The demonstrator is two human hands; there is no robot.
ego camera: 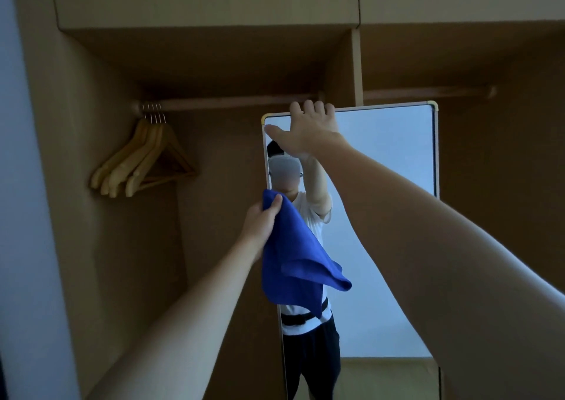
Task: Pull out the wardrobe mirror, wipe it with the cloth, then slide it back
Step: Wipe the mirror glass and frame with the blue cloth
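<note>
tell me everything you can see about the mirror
The mirror is a tall upright rectangle with a thin pale frame and small yellowish caps on its rounded top corners. It stands in front of the open wooden wardrobe, just below the hanging rail. The right hand grips its top edge near the left corner, fingers curled over the top. The left hand holds a blue cloth that hangs in front of its left side. The glass reflects the person and a pale wall.
</note>
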